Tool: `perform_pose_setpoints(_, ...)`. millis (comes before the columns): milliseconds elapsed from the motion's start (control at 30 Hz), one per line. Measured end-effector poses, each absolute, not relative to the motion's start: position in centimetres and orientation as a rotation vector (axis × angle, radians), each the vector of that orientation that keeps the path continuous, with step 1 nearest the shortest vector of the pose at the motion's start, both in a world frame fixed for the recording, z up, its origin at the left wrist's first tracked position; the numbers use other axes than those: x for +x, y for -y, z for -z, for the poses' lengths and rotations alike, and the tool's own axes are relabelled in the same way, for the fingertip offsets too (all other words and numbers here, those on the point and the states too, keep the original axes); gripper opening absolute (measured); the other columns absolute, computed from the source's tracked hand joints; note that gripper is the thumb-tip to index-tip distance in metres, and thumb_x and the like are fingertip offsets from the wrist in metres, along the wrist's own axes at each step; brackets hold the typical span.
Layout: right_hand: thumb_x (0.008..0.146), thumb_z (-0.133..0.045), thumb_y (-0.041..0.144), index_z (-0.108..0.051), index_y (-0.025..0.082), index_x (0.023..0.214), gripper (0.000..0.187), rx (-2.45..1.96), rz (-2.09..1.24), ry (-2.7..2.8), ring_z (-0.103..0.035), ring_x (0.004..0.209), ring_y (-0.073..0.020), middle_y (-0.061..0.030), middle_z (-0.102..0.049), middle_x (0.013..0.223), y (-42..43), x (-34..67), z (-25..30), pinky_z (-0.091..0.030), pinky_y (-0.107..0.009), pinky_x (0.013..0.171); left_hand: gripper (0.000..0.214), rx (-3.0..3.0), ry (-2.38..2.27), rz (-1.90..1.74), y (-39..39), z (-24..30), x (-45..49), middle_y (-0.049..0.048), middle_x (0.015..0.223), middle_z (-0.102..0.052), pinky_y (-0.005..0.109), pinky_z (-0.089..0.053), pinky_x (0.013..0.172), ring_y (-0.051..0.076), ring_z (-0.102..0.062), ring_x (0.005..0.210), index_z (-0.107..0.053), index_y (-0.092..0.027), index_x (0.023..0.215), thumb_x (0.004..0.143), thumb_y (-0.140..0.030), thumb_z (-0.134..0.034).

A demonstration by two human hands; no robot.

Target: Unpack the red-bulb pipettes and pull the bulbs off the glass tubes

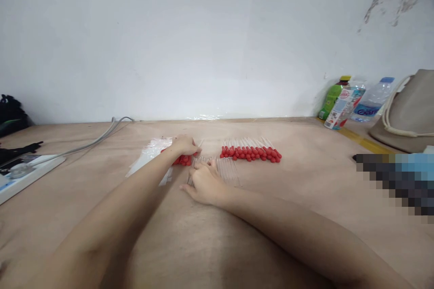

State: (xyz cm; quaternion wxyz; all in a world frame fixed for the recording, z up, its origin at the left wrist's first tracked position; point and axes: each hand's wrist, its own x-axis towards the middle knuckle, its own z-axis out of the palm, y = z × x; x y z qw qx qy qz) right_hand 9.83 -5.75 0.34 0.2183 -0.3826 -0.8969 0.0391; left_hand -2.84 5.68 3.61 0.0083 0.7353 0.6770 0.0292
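"Red-ended pieces (251, 153) lie in a row on the table (305, 216). Why so neat?"

"Probably so each is easy to pick out: red ends toward the person, pale stems toward the wall (203, 45)."

"And the clear tubes (229, 171)?"

"Side by side, left of that row and nearer the person. The right hand (205, 183) lies over part of them, perhaps to stop them rolling; its thumb is spread from the other fingers, though I cannot tell whether the fingertips grip anything."

"What about the left hand (185, 145)?"

"It reaches over a pile of red pieces (185, 160), beside the clear bags (149, 158) (plastic, judging by their shine). Its fingers are drawn together near a thin pale stem (201, 143), but I can't tell whether they pinch it."

"So the 2 hands are close?"

"Just beside each other, which likely keeps small parts within short reach."
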Motion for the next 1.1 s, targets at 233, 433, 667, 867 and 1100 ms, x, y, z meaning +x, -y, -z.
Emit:
perform_pose_setpoints(233,0.079,-0.053,0.039,-0.057,0.015,0.098,0.03,-0.921,-0.043,2.31,-0.051,0.086,-0.0197,-0.0076,-0.059,0.088,6.7,12.9,0.8,-0.028,-0.037,0.078,0.026,2.444,-2.185,-0.391,-3.3,-4.0,-2.5,0.0115,0.091,-0.064,0.041,-0.038,0.082,0.029,-0.055,0.095,-0.064,-0.017,0.074,0.074,-0.04,-0.051)
perform_pose_setpoints(433,0.081,-0.051,0.027,-0.052,0.016,0.113,0.034,-0.852,0.322,2.045,-0.05,0.095,-0.0216,-0.0105,-0.056,0.102,6.1,20.4,2.3,-0.029,-0.039,0.082,0.018,2.863,-1.73,-0.89,2.5,-3.0,-2.8,0.0038,0.083,-0.062,0.036,-0.033,0.078,0.02,-0.053,0.081,-0.054,-0.018,0.08,0.084,-0.033,-0.045)
perform_pose_setpoints(667,0.079,-0.054,0.037,-0.049,0.018,0.119,0.044,-0.834,0.359,2.112,-0.05,0.099,-0.0232,-0.0111,-0.056,0.108,6.5,23.9,1.7,-0.031,-0.042,0.087,0.015,3.022,-1.269,-0.951,6.0,-0.2,-1.4,0.0018,0.076,-0.061,0.033,-0.033,0.075,0.017,-0.052,0.077,-0.053,-0.018,0.079,0.084,-0.032,-0.05)
perform_pose_setpoints(867,0.086,-0.048,0.032,-0.059,0.02,0.105,0.025,-0.784,0.274,2.214,-0.053,0.082,-0.0157,-0.0026,-0.064,0.078,6.4,21.9,1.8,-0.026,-0.041,0.09,0.017,3.037,-1.183,-0.987,6.1,0.2,-0.7,0.0018,0.074,-0.062,0.033,-0.034,0.074,0.016,-0.052,0.075,-0.054,-0.017,0.077,0.084,-0.032,-0.052)
perform_pose_setpoints(1100,0.087,-0.046,0.027,-0.065,0.022,0.091,0.021,-0.761,0.218,2.227,-0.052,0.075,-0.0136,-0.0003,-0.06,0.064,6.2,21.2,1.9,-0.027,-0.038,0.088,0.021,3.092,-1.058,-0.945,6.1,-0.1,-0.1,0.0059,0.107,-0.062,0.038,-0.034,0.092,0.02,-0.051,0.106,-0.061,-0.022,0.1,0.085,-0.032,-0.05)
